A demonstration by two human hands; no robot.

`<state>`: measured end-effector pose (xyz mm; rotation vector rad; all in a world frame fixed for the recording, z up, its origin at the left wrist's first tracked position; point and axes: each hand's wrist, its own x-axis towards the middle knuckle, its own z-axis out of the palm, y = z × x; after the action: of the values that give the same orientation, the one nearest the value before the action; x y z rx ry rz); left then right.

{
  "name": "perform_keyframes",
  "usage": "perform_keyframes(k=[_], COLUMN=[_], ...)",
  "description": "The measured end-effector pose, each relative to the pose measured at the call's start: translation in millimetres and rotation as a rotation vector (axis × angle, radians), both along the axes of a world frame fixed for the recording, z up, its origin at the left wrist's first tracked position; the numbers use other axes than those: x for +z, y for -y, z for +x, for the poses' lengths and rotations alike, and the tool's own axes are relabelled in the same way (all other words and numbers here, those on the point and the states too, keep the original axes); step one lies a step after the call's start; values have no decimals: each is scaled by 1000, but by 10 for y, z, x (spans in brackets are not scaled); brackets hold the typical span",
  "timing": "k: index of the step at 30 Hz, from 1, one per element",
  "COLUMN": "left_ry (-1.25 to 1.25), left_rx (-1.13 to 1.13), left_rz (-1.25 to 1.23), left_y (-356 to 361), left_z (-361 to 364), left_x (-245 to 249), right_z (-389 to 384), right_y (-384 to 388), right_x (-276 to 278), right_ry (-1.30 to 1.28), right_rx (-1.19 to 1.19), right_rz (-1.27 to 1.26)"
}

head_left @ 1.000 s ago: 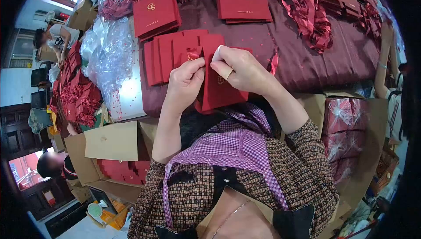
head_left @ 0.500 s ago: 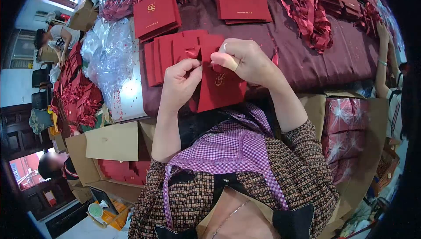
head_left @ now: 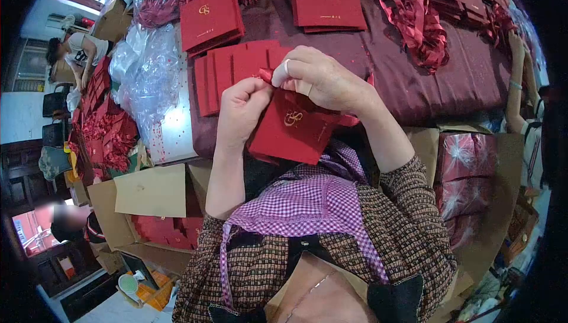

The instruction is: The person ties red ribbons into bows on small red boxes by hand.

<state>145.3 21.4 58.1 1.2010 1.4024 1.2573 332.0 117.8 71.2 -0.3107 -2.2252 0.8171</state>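
A small red paper gift bag (head_left: 290,130) with a gold logo hangs tilted in front of me, over the table's near edge. My left hand (head_left: 245,107) pinches the red ribbon (head_left: 265,75) at the bag's upper left. Close beside it, the bent fingers of my right hand (head_left: 328,80), one with a ring, are closed on the same ribbon. Part of the ribbon and the bag's upper edge are hidden behind my fingers. Just past my hands, a row of overlapping red bags (head_left: 228,77) lies on the dark red cloth (head_left: 408,89).
Red bags (head_left: 212,18) and another stack (head_left: 328,0) stand farther back. A ribbon bundle (head_left: 419,33) lies to the right. Open cartons flank me, the left carton (head_left: 151,190) holding red bags, the right wrapped red packs (head_left: 467,169). Other people are at both sides.
The bag has turned, its lower end swinging right. My right hand has come down slightly, its fingers now beside my left fingertips at the ribbon.
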Motion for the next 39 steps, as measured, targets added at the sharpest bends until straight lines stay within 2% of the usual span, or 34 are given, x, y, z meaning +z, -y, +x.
perform_keyframes(k=[3, 4, 7, 9, 10, 12, 14, 15, 17, 18, 19, 20, 21, 24, 25, 27, 28, 30, 31, 34, 36, 37, 39], left_ry=[477, 483, 547, -19, -279, -360, -420, -446, -391, -376, -337, -250, -163, 325, 324, 587, 573, 552, 527, 600, 585, 571, 546], left_rx=[220, 332, 258, 452, 456, 444, 405, 394, 348, 312, 258, 189, 118, -155, -150, -350, -326, -354, -344, -451, -442, -436, -440], left_rz=[69, 66, 138, 111, 148, 216, 292, 330, 270, 252, 264, 282, 299, 224, 226, 308, 300, 456, 347, 426, 412, 401, 367], left_y=[-86, -114, -119, -161, -129, -88, -48, -45, -2, 2, -9, -35, -65, -154, -167, -190, -156, -210, -145, -84, -60, -46, -17], left_z=[-333, -479, -684, -599, -528, -423, -346, -294, -180, -129, -83, -42, -2, 112, 156, 256, 333, 412, 431, 488, 500, 504, 494], left_x=[-99, -136, -106, -83, -22, -16, -3, 25, 140, 185, 211, 215, 216, 205, 193, 156, 239, 161, 189, 206, 191, 193, 246], right_z=[81, 117, 162, 124, 100, 50, 19, 42, 31, 70, 70, 62, 60, 9, -22, -40, -45, -32, -9, 61, 69, 102, 125], right_y=[-76, -96, -156, -219, -249, -287, -250, -248, -83, -44, 39, 136, 217, 429, 498, 591, 624, 673, 690, 705, 710, 739, 738], right_x=[-46, -31, -9, -24, -46, -147, -170, -184, -107, -112, -96, -82, -39, -39, -67, -35, -10, 37, 55, 76, 33, 118, 113], right_ry=[12, 21, 59, 98, 138, 80, 45, 83, -25, -67, -150, -230, -257, -427, -449, -478, -510, -500, -462, -344, -271, -270, -207], right_rx=[-16, -16, -48, -75, -98, -121, -311, -304, -203, -72, 98, 270, 396, 743, 776, 811, 839, 849, 844, 816, 815, 724, 688], right_rz=[-13, -20, 21, 24, 26, 52, 132, 152, -157, -269, -573, -880, -1051, -1365, -1424, -1513, -1601, -1577, -1571, -1546, -1508, -1504, -1471])
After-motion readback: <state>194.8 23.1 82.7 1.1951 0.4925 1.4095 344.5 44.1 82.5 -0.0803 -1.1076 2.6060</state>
